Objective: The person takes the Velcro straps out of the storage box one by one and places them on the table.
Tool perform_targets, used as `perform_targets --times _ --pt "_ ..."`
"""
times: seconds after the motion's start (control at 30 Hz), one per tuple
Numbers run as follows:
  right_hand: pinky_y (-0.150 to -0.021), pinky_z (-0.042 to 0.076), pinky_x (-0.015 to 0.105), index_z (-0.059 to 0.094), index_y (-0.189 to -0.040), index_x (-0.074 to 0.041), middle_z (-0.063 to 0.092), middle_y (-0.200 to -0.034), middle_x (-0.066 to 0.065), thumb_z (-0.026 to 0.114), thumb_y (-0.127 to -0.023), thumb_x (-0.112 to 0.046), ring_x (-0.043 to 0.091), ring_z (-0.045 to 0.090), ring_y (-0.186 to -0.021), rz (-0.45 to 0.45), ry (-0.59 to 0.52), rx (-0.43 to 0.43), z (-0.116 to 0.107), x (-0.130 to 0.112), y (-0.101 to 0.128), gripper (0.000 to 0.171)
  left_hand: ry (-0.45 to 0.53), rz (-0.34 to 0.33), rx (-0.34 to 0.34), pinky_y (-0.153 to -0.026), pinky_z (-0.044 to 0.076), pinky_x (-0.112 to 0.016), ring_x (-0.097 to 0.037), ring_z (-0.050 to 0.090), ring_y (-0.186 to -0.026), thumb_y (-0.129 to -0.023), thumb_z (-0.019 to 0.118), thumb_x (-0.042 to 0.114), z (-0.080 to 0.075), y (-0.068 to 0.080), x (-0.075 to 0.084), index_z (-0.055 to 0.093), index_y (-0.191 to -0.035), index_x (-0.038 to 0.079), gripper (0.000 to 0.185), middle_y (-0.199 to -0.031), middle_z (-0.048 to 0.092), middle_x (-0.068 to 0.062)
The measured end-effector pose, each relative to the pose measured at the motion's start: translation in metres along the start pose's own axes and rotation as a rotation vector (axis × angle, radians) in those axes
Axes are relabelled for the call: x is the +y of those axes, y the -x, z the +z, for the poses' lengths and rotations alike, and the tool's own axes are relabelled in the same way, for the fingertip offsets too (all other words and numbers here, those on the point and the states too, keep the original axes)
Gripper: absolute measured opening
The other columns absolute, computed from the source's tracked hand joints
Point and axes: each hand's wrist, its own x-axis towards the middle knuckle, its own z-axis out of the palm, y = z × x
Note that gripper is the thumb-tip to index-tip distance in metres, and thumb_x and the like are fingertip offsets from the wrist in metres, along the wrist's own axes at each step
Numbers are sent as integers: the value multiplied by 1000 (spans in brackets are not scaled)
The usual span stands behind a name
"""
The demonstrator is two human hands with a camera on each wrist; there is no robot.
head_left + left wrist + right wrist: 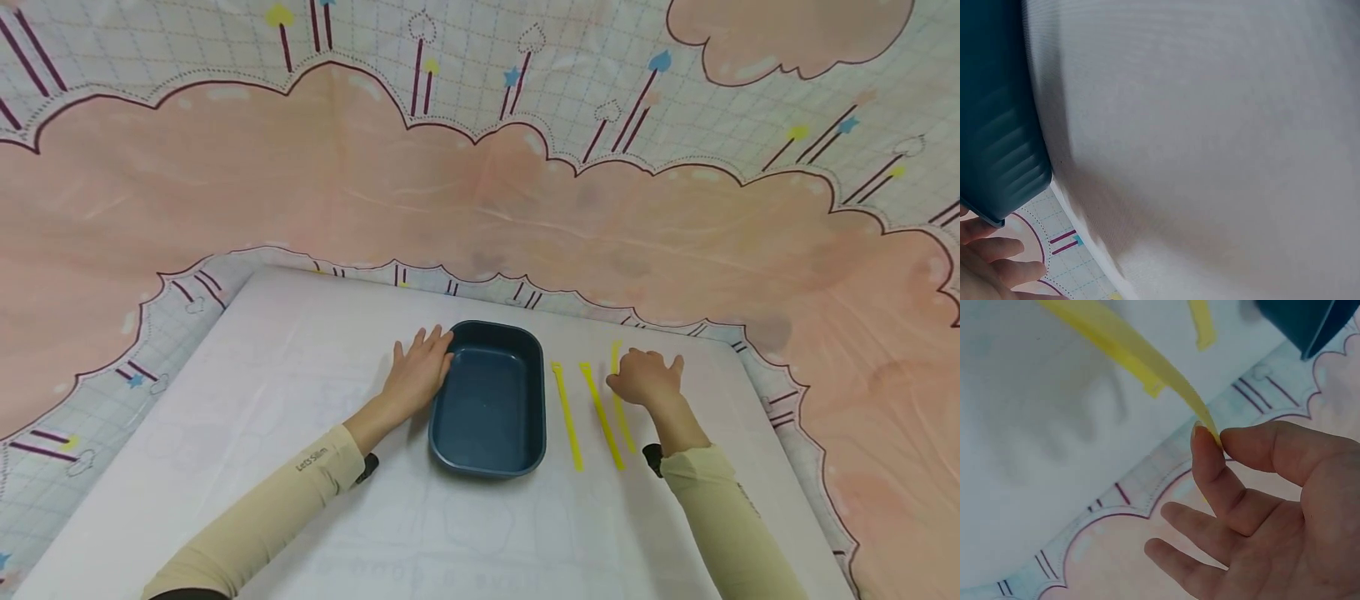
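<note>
A dark blue rectangular tray [487,400] stands in the middle of the white table [285,400]. My left hand [429,343] lies with straight fingers against the tray's left rim; the left wrist view shows the tray wall [997,125] and my fingers [994,250] beside its corner. To the right of the tray lie three yellow strips side by side [566,417] [600,410] [624,423]. My right hand [626,371] is at the far end of the rightmost one. In the right wrist view thumb and forefinger of that hand [1213,439] pinch this strip's [1122,347] tip, lifting it off the table.
A pink and checked patterned cloth [480,192] hangs behind and around the table. The table's far edge runs just beyond the tray and strips. A tray corner [1300,322] and the other strips' ends [1200,325] show in the right wrist view.
</note>
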Motion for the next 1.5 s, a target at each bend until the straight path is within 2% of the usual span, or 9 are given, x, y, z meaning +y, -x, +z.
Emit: perform_targets --times 0.17,0.47,0.67,0.97,1.5 --pt "-104 9 75 64 -103 3 62 -111 25 56 -95 -27 51 47 -117 3 -12 -60 5 11 -3 32 0 -5 -6 -102 24 -73 -45 36 -137 -104 48 23 0 0 0 49 -142 4 43 -147 44 -22" --pt "-104 4 75 65 -103 1 60 -119 26 53 -93 -18 54 39 -125 29 -49 -119 22 26 -10 24 3 -13 -12 -103 23 -73 -45 34 -138 -103 49 23 0 0 1 48 -143 4 44 -148 42 -22" --pt "-103 5 75 62 -100 0 61 -114 24 53 -91 -16 53 41 -122 41 -54 -121 30 32 -14 20 11 -9 -10 -103 22 -73 -45 34 -138 -103 49 23 0 1 1 48 -143 4 44 -148 42 -22" --pt "-103 5 76 61 -113 4 57 -124 29 54 -91 -16 53 42 -121 67 -60 -119 40 35 -18 30 26 -15 -12 -104 21 -73 -45 33 -139 -103 49 22 0 1 1 48 -142 4 43 -148 42 -22" --pt "-103 3 76 59 -120 7 55 -125 33 54 -91 -16 53 42 -119 92 -84 -119 50 40 -24 38 -1 15 6 -102 24 -73 -46 36 -136 -104 46 22 2 2 -2 49 -141 4 42 -147 44 -22"
